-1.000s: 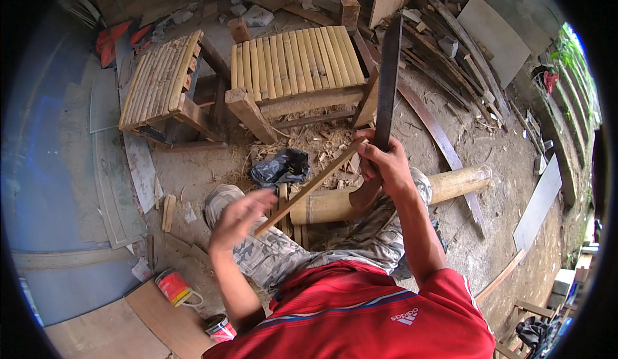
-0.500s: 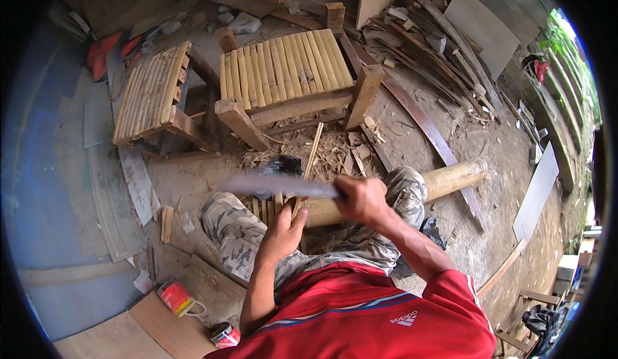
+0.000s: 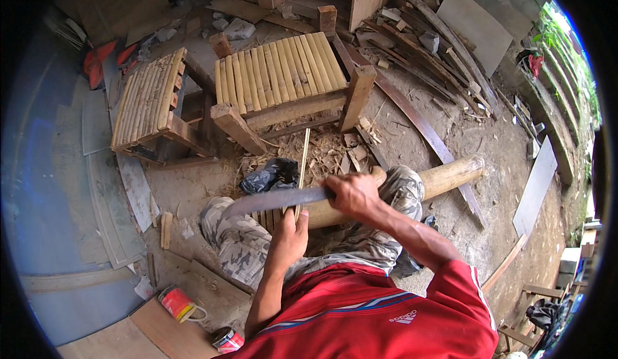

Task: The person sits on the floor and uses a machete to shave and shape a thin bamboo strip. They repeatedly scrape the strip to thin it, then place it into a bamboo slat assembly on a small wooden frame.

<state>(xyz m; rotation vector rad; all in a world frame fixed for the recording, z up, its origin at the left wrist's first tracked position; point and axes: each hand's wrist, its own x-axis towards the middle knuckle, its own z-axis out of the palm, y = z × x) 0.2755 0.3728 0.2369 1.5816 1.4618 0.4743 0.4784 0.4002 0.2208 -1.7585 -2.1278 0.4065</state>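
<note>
My right hand (image 3: 354, 195) is closed around the handle of a machete (image 3: 273, 200), whose long curved blade points left across my lap. Pinched in my left hand (image 3: 288, 238) is a thin bamboo strip (image 3: 304, 156), standing nearly upright and reaching away from me. The blade crosses the strip just above my left fingers; whether it touches is hard to tell. A thick bamboo pole (image 3: 450, 175) lies across under my hands and past my right knee. Beneath the blade, more bamboo pieces (image 3: 267, 219) show partly between my legs.
Ahead stands a bamboo-slat bench (image 3: 277, 72) with wooden posts; a smaller slatted bench (image 3: 151, 98) is at its left. A black plastic bag (image 3: 273, 173) and shavings (image 3: 325, 156) lie before me. Scrap planks (image 3: 431, 56) are heaped far right. Red cans (image 3: 177, 303) sit lower left.
The machete blade has dropped slightly and tilted, its tip now lower. My right hand has shifted a little left, and the strip stands lower and more upright.
</note>
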